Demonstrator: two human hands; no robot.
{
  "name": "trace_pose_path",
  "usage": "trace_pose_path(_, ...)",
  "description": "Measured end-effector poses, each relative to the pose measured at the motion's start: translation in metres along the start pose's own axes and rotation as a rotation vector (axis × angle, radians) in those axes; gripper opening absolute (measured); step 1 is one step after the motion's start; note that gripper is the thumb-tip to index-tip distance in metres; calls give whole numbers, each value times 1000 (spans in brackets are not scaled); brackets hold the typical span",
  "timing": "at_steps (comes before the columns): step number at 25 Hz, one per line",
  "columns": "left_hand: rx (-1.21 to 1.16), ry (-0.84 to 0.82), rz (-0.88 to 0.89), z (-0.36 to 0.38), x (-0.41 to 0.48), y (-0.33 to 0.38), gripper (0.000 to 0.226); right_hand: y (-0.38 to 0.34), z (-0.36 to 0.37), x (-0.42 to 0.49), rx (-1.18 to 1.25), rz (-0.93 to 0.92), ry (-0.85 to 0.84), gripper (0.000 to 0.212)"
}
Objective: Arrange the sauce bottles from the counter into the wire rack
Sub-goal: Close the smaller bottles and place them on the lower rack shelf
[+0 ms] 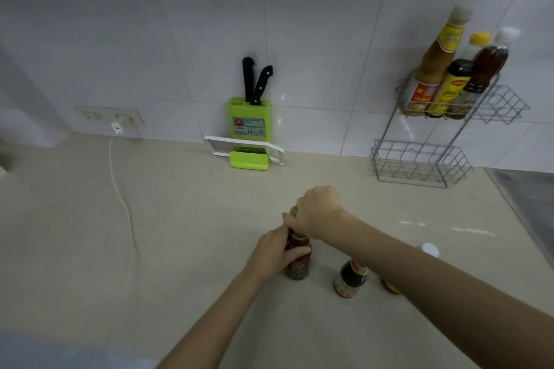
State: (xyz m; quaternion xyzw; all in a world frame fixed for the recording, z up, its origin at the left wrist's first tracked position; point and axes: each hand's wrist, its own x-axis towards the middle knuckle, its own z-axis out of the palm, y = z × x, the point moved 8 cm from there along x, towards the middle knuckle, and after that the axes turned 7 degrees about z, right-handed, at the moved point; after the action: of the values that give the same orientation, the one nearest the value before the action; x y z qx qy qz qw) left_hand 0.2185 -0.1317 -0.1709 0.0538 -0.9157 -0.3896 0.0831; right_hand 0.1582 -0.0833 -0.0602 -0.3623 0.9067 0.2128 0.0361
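A dark sauce bottle (298,266) with a red label stands on the beige counter (195,234). My left hand (277,252) is wrapped around its body. My right hand (317,213) is closed over its cap from above. To its right stands a second dark bottle (350,278), and past my right forearm a third bottle (389,286) with a white cap is mostly hidden. The wire rack (419,165) hangs on the wall at the right. Its upper tier holds three bottles (443,81); its lower tier is empty.
A green knife block (250,120) with two black-handled knives stands against the wall, with a white cutting board (239,148) at its foot. A white charger cable (123,198) runs from a wall socket across the counter. A steel sink edge (527,189) is at the right.
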Motion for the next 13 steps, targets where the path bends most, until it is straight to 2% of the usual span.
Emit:
trace_pose_path(2, -36, 19, -21, -2, 1, 0, 64, 3, 0, 3, 29, -3, -20, 61)
trace_pose_path(5, -54, 13, -67, -5, 9, 0, 62, 24, 10, 4, 264, 53, 0, 74)
trace_pose_path(7, -53, -35, -90, -9, 23, 6, 54, 39, 14, 3, 368, 19, 31, 68)
trace_pose_path(10, 73, -131, -25, -15, 53, 28, 51, 78, 14, 4, 593, -10, 86, 47)
trace_pose_path(13, 162, -176, 57, -13, 94, 68, 48, 125, 20, 4, 839, 47, 81, 56)
